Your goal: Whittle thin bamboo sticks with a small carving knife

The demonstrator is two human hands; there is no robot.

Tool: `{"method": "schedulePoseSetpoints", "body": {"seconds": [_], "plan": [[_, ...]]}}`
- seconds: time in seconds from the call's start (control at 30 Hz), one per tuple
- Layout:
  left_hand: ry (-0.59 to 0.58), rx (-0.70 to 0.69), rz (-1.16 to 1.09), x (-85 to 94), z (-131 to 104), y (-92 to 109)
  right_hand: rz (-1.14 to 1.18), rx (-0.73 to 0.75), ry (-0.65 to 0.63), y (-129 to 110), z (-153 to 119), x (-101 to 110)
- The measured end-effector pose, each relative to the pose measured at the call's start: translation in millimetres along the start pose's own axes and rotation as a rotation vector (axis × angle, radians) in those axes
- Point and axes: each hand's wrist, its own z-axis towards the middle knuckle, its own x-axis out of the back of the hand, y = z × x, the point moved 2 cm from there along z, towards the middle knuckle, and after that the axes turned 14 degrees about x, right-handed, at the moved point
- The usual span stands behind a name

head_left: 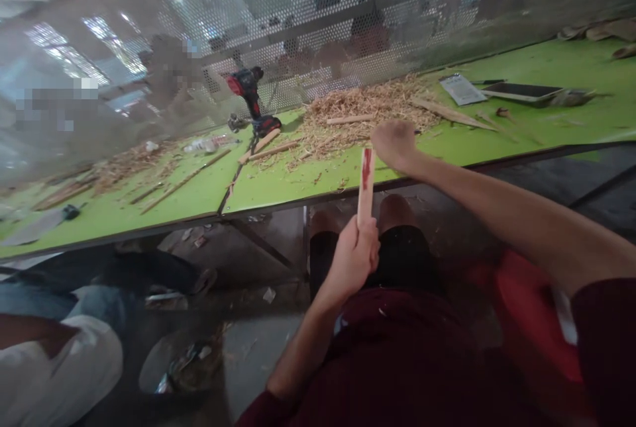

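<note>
My left hand (354, 256) is wrapped round the lower end of a flat wooden strip (366, 185), held upright in front of the table's front edge. A dark red smear runs down the upper part of its pale face. Just right of the strip's top, my right hand (395, 144) is closed in a fist over the table edge. A small dark tip shows past its knuckles, but what it belongs to is hidden. Behind the fist lies a heap of curly wood shavings (342, 99) with a short wooden stick (350, 120) on top.
A red and black cordless drill (252, 101) stands on the green table (278, 190). To the right lie a white packet (462, 89), a phone-like slab (521, 91) and a pointed wood piece (454, 114). Another person (59, 354) sits at left. Mesh (318, 23) rises behind.
</note>
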Motion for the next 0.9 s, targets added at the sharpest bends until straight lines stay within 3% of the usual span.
{"method": "schedulePoseSetpoints", "body": {"seconds": [0.13, 0.33, 0.6, 0.9], "plan": [[0.084, -0.059, -0.026, 7.3, 6.3, 1.8, -0.047, -0.090, 0.059, -3.5, -25.1, 5.8], [0.065, -0.062, -0.036, 11.4, 16.3, 6.3, -0.018, 0.096, -0.139, -48.2, -72.1, -11.3], [0.070, -0.068, -0.013, 8.8, 15.3, 1.9, -0.126, 0.243, -0.101, -46.1, -70.6, -8.0], [0.062, -0.040, 0.000, 7.0, 14.0, 1.4, -0.152, 0.271, -0.146, -37.2, -55.3, -3.7]]}}
